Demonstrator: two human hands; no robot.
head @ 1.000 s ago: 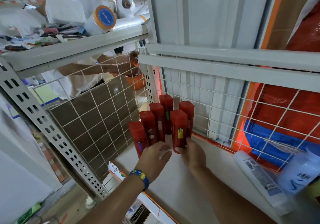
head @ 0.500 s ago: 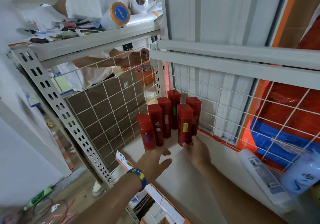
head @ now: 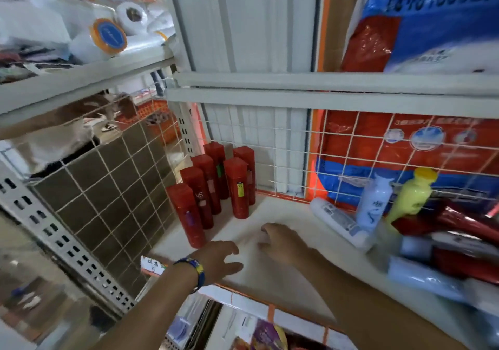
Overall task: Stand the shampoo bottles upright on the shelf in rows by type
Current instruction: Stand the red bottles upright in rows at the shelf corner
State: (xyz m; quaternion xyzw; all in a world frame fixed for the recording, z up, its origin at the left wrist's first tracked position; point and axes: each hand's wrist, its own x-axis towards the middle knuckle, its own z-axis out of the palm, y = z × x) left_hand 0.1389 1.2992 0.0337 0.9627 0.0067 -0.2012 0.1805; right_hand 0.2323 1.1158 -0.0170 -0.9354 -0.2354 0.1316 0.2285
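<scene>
Several red shampoo bottles (head: 237, 187) stand upright in two rows at the back left corner of the white shelf (head: 291, 276). My left hand (head: 218, 262), with a blue wristband, hovers empty over the shelf just in front of the nearest red bottle (head: 187, 214). To its right my right hand (head: 280, 239) is also empty, fingers loosely spread. A white bottle (head: 337, 220) lies on its side further right. Beside it stand a pale blue bottle (head: 374, 201) and a yellow bottle (head: 413, 193). Red and white bottles (head: 445, 244) lie in a heap at the far right.
White wire mesh (head: 283, 155) closes the back and left side of the shelf. A shelf above (head: 81, 79) holds tape rolls and clutter. Large red and blue packs (head: 405, 144) sit behind the mesh. A person is behind the left mesh.
Both hands have let go of the front red bottle and drawn back from the rows. The view has swung right, showing more bottles at the right.
</scene>
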